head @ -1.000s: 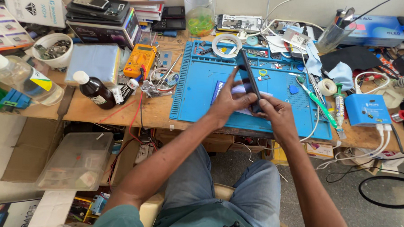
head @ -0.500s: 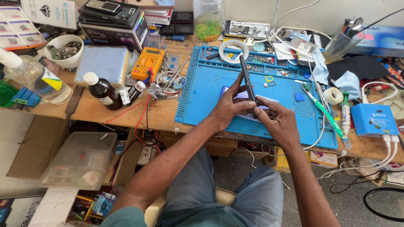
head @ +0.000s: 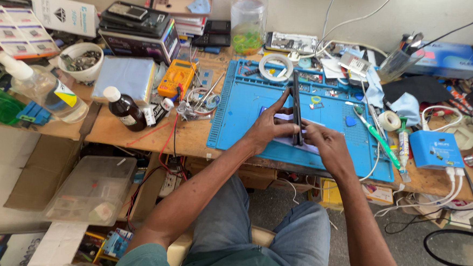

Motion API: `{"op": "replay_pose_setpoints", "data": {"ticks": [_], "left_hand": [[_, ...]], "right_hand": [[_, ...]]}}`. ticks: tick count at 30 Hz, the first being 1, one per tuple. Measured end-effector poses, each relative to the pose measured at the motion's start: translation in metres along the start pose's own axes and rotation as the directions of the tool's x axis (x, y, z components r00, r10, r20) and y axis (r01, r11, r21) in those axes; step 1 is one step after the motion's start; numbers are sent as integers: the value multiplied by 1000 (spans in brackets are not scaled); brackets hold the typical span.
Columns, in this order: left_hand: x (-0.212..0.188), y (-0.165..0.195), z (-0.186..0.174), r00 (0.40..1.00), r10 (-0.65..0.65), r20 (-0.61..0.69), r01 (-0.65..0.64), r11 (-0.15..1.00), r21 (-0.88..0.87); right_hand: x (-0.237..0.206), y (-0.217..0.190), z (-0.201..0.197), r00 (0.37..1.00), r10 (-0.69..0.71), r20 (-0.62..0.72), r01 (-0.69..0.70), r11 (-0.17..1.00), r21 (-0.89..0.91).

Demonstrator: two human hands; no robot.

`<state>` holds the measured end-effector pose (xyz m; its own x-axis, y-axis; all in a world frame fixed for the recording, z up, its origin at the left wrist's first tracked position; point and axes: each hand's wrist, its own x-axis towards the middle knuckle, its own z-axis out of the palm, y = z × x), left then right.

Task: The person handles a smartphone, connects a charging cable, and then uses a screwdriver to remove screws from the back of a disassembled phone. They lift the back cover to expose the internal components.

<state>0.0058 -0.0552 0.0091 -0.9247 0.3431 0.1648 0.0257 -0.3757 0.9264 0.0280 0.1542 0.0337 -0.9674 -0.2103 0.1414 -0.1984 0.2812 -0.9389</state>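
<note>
Phone (head: 296, 106), dark and slim, stands on its long edge over the middle of the blue work mat (head: 237, 122), nearer the mat's front edge. Left hand (head: 269, 126) clasps its left face, fingers spread up the side; right hand (head: 322, 140) pinches the near end. Yellow multimeter (head: 177, 77) lies just off the mat's left edge; green-handled tool (head: 374, 136) lies toward the right edge.

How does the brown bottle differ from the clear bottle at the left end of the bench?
The brown bottle is dark glass-like with a white cap; the clear bottle is see-through with a white nozzle top. The brown bottle is the smaller of the two. The brown bottle stands nearer the blue mat; the clear bottle sits farther left, near the white bowl. Both stand on the wooden bench, labelled, away from either hand.
</note>
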Motion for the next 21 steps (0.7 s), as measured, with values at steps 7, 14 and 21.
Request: {"op": "replay_pose_setpoints", "data": {"ticks": [7, 14, 21], "left_hand": [[6, 23, -5, 996, 86, -22, -36, 619, 785], [-3, 38, -4, 998, 49, -48, 19, 471, 882], [-4, 40, 3, 997, 41, -60, 40, 390, 920]], "right_hand": [[43, -39, -13, 977, -177, -122, 189, 978, 91], [51, -43, -3, 988, -124, -91, 139, 975, 176], [51, -27, 2, 990, -86, -113, 110, 966, 235]]}}
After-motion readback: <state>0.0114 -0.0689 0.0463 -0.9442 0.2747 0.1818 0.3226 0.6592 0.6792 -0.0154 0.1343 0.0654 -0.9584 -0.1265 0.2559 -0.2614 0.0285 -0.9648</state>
